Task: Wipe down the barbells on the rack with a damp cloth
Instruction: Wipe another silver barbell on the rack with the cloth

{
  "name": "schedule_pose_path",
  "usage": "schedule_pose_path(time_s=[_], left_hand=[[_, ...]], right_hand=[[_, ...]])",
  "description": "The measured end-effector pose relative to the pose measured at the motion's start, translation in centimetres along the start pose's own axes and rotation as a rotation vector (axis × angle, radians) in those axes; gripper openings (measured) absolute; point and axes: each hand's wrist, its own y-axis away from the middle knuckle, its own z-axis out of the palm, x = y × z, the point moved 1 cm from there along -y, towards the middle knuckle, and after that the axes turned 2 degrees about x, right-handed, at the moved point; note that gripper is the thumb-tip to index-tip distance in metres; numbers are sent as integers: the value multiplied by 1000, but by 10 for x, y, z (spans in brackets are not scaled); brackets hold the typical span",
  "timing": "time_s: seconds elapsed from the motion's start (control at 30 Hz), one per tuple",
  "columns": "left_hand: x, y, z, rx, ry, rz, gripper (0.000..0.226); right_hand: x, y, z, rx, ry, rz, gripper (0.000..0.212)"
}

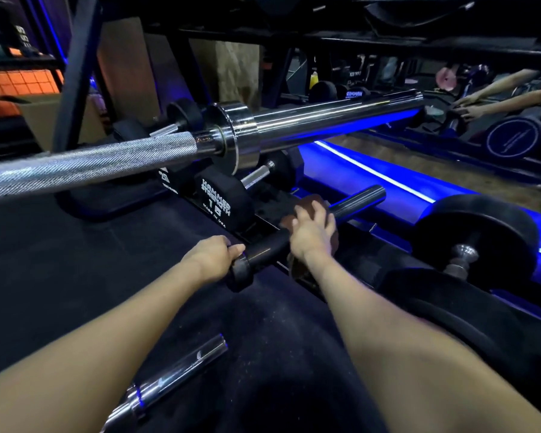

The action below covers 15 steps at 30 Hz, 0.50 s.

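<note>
Fingers of right hand (pixel 310 232) curled over brown cloth (pixel 300 205) on black barbell sleeve (pixel 355 203); left hand (pixel 216 256) grips collar (pixel 239 273). Wiping judged midway; chrome barbell (pixel 325 120) seemingly left.

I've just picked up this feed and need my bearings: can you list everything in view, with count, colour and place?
Black bar: one, black sleeve, low at centre, both hands on it.
Cloth: one, brownish, wrapped on the black bar under the right hand.
Chrome barbell: one, silver, knurled shaft at left, smooth sleeve running to the upper right.
Chrome bar end: one, silver, on the floor at bottom centre.
Dumbbells: several, black, on the low rack behind the black bar.
Plate dumbbell: one, black with metal handle, right.
Light strip: one, blue, along the floor at right.
Floor mat: black.
Left hand: grips the black bar's collar end.
Right hand: holds the cloth round the bar.
</note>
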Motion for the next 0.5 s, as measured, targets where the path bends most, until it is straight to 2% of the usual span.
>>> schedule_pose_path(time_s=[0.1, 0.2, 0.4, 0.5], left_hand=[[-3, 0, 1, 14, 35, -14, 38], [-3, 2, 0, 15, 46, -7, 43], [3, 3, -5, 0, 58, -10, 45], [4, 6, -7, 23, 57, -30, 47]], right_hand=[[-23, 34, 3, -15, 94, -245, 43], [-22, 60, 8, 10, -53, -352, 44], [-12, 95, 12, 32, -274, -320, 55], [-4, 95, -2, -37, -311, -306, 52]])
